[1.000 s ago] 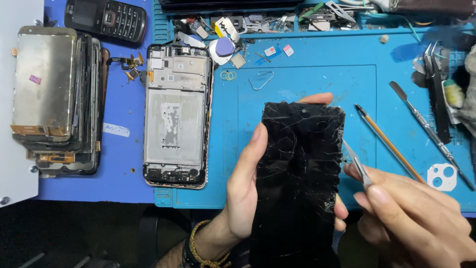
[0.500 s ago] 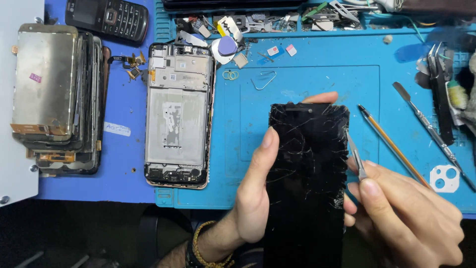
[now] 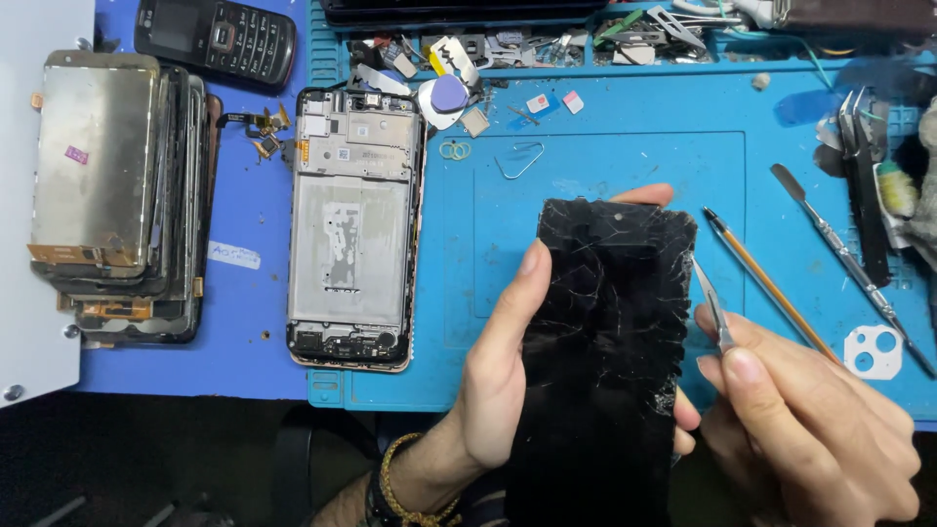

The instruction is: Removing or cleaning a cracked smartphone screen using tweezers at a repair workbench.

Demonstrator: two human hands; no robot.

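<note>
Gripping the cracked black screen panel (image 3: 603, 361) by both long edges, the left hand (image 3: 508, 390) steadies it; the right hand (image 3: 800, 429) pinches tweezers (image 3: 711, 304), tips apparently touching the panel edge just above the pinch. Advise shallow prying, away from fingers.

We hold our left hand (image 3: 503, 390) upright, thumb stretched up along one side, fingers (image 3: 644, 193) wrapped behind and showing at the top. Our right hand (image 3: 810, 429) sits low at the right, thumb and forefinger pinched together.
</note>
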